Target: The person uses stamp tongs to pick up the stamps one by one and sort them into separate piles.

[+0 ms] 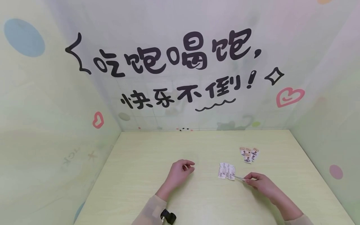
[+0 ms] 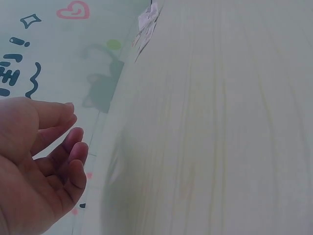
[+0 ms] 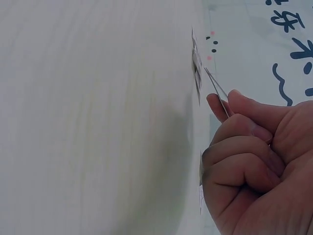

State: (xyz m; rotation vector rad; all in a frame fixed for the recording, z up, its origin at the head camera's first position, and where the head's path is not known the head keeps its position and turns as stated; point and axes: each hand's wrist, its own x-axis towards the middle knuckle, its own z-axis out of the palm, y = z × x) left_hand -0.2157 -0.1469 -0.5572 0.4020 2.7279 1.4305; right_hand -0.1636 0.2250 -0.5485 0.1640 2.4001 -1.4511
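Note:
In the head view my right hand (image 1: pixel 261 184) pinches thin metal tweezers (image 1: pixel 239 178). The tweezers' tips lie at the right edge of an overlapping group of small white paper pieces (image 1: pixel 226 171) with purplish print. From the right wrist view, the tweezers (image 3: pixel 217 88) have their two tips close together beside the curled-up paper pieces (image 3: pixel 196 63); whether they grip one I cannot tell. My left hand (image 1: pixel 181 171) is to the left of the white pieces, apart from them. Its fingers bend loosely with nothing between them, as the left wrist view of that hand (image 2: pixel 44 161) confirms.
Behind and to the right of the white pieces lie several small pieces with orange tops (image 1: pixel 248 154), partly overlapping. The pale wooden tabletop (image 1: pixel 140 150) is bounded by printed walls (image 1: pixel 168 25) at the back and sides. A black device (image 1: pixel 168 216) sits at my left wrist.

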